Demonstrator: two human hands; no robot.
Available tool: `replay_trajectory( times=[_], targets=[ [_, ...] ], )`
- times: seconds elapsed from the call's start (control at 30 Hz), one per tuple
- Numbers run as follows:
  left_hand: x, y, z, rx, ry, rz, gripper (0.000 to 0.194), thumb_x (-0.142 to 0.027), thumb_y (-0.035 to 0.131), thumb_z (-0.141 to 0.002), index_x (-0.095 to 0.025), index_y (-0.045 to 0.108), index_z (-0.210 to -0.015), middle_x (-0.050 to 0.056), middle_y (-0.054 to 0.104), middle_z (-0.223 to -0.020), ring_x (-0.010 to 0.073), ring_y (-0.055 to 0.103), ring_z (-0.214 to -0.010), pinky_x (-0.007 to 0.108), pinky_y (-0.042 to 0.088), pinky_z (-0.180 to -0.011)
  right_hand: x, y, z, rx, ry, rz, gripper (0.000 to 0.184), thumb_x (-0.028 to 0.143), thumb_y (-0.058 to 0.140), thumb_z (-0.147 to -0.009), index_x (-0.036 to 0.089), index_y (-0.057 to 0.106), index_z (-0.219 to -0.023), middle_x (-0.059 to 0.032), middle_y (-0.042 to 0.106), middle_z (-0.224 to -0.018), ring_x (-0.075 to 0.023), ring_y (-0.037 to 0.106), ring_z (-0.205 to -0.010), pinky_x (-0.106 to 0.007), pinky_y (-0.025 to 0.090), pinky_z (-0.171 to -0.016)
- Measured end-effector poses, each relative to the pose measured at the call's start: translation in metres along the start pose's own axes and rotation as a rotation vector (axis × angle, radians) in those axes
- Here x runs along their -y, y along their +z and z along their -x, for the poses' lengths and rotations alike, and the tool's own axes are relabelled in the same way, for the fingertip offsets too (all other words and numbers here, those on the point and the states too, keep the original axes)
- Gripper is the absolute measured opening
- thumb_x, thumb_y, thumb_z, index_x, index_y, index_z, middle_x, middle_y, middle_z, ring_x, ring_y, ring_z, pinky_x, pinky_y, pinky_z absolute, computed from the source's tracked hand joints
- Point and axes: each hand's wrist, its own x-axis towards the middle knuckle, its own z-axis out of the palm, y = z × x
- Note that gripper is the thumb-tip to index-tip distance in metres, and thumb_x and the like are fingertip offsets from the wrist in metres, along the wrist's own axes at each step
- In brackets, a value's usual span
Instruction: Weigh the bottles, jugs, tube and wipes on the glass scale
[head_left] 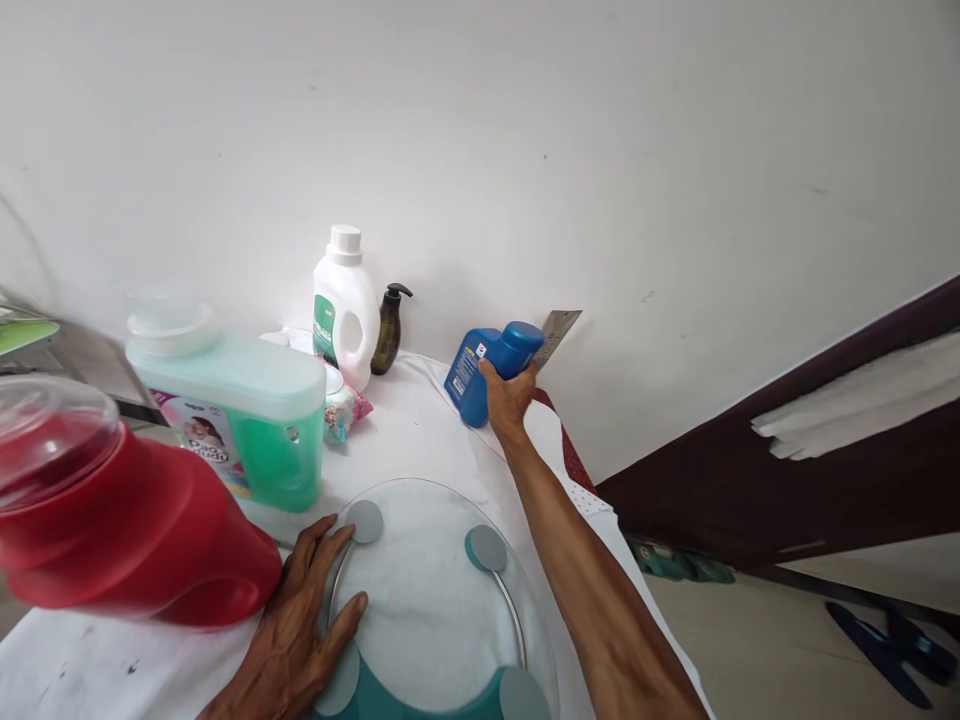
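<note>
My right hand (511, 395) reaches out to a blue plastic bottle (480, 375) with a blue cap, thumb on its near side and the other fingers partly hidden. The bottle is tilted near the wall. Behind it a flat metal strip (559, 335), perhaps a ruler, slants up; whether my fingers touch it I cannot tell. With fingers apart, my left hand (300, 620) rests on the left edge of a round glass scale (420, 600) with grey round pads and a teal band. Close beside that hand stands a large red jug (165, 530) with a clear cap.
A jug of green liquid (277, 460) stands behind the red one. Farther back are a white detergent bottle (343, 300), a dark pump bottle (387, 335) and a wipes pack (345, 410). White cloth covers the table (405, 430) against the wall. Slippers (889, 645) lie on the floor.
</note>
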Motion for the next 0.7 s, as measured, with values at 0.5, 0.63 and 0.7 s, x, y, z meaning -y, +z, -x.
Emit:
replay_trajectory(
  times=[0.5, 0.63, 0.7],
  targets=[
    [0.005, -0.012, -0.008, 0.115, 0.038, 0.055, 0.046, -0.039, 0.046, -0.108, -0.026, 0.050, -0.152, 0.015, 0.043, -0.160, 0.0312, 0.051, -0.147, 0.054, 0.045, -0.122, 0.124, -0.149, 0.175, 0.477, 0.269, -0.419, 0.037, 0.046, 0.089, -0.076, 0.024, 0.071, -0.100, -0.0064, 0.076, -0.104, -0.0298, 0.072, -0.100, -0.049, 0.061, -0.092],
    [0.008, -0.013, -0.009, 0.138, 0.041, 0.056, 0.046, -0.039, 0.042, -0.109, -0.025, 0.048, -0.152, 0.015, 0.044, -0.159, 0.0297, 0.049, -0.149, 0.053, 0.042, -0.125, 0.120, -0.154, 0.208, 0.505, 0.289, -0.409, 0.035, 0.043, 0.091, -0.075, 0.023, 0.070, -0.095, -0.0048, 0.076, -0.098, -0.0269, 0.072, -0.094, -0.044, 0.061, -0.087],
    [0.008, -0.013, -0.009, 0.133, 0.045, 0.055, 0.046, -0.038, 0.042, -0.108, -0.024, 0.048, -0.152, 0.015, 0.044, -0.158, 0.0297, 0.050, -0.147, 0.052, 0.044, -0.124, 0.123, -0.155, 0.214, 0.510, 0.251, -0.361, 0.035, 0.045, 0.090, -0.075, 0.023, 0.070, -0.092, -0.0037, 0.075, -0.091, -0.0259, 0.072, -0.089, -0.042, 0.062, -0.083]
  ],
)
